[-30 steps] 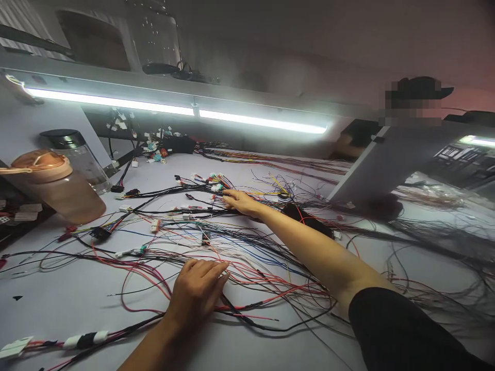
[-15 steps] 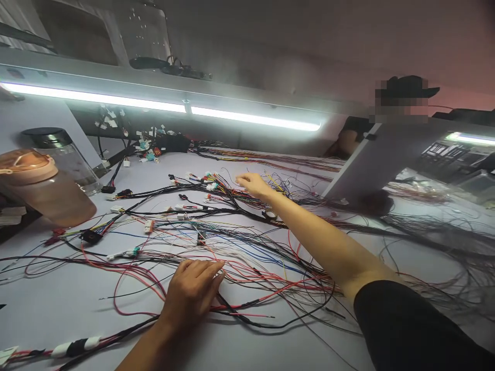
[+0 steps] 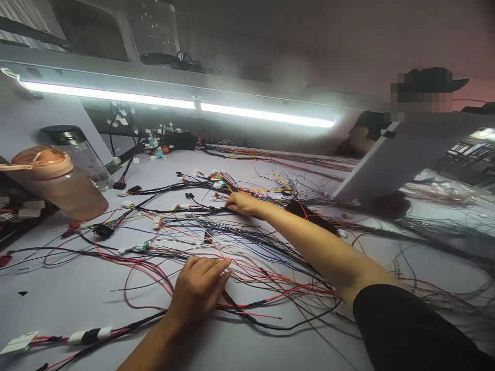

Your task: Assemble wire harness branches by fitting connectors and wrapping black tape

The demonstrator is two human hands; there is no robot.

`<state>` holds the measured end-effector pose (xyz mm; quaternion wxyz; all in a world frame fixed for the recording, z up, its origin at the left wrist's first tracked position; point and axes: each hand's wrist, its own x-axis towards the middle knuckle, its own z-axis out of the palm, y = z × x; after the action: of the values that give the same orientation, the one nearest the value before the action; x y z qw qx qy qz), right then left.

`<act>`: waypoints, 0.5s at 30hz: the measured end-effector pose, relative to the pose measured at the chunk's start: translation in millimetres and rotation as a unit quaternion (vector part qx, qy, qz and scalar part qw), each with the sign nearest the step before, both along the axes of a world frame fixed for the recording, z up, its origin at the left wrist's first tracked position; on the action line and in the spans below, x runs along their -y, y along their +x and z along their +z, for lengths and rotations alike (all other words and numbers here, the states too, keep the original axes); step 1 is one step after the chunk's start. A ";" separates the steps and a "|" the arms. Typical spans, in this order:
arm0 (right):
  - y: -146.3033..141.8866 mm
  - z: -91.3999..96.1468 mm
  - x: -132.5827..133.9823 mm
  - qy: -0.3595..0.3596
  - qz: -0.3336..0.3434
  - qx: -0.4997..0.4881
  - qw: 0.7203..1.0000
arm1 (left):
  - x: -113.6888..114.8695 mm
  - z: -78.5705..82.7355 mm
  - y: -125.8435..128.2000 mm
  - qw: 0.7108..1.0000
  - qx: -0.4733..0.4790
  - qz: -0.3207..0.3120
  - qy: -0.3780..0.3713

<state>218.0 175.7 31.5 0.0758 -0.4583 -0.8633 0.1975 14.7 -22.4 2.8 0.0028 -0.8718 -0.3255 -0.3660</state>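
My left hand rests low over the red and black wires near the front of the table, fingers bent and thumb close to the index finger. A small pale spot shows at its fingertips; what it is I cannot make out. Farther back, my right hand reaches across and has its fingers closed on a black-taped branch of the wire harness. White connectors and a teal-and-white connector lie to the left of the hands. Part of the harness is hidden under my right forearm.
A peach-lidded bottle and a clear bottle with a dark lid stand at the left. Long wires run along the back beneath a lamp tube. Behind a panel at the right is another person in a cap.
My right hand has come down and toward me, from above the wires onto the black harness branch. My left hand stays nearly in place. The view has shifted slightly.
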 end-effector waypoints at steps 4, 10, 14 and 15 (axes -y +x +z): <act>-1.6 -0.5 -2.4 0.000 0.002 0.021 1.000 | 0.1 -1.8 -0.2 1.000 -0.002 -0.003 -0.008; -7.6 -5.7 6.0 0.022 -0.070 0.017 0.997 | 1.3 1.6 3.2 1.000 0.023 0.006 -0.006; -3.1 -10.0 9.7 0.019 -0.109 -0.021 0.994 | -0.3 2.1 1.9 1.000 0.004 -0.009 0.005; -1.8 -10.6 9.7 0.014 -0.110 -0.033 0.993 | -0.7 1.9 1.5 1.000 0.003 -0.009 0.004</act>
<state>216.2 166.0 20.8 0.1317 -0.5423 -0.8076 0.1909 16.3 -21.7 4.6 0.0022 -0.8737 -0.3161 -0.3697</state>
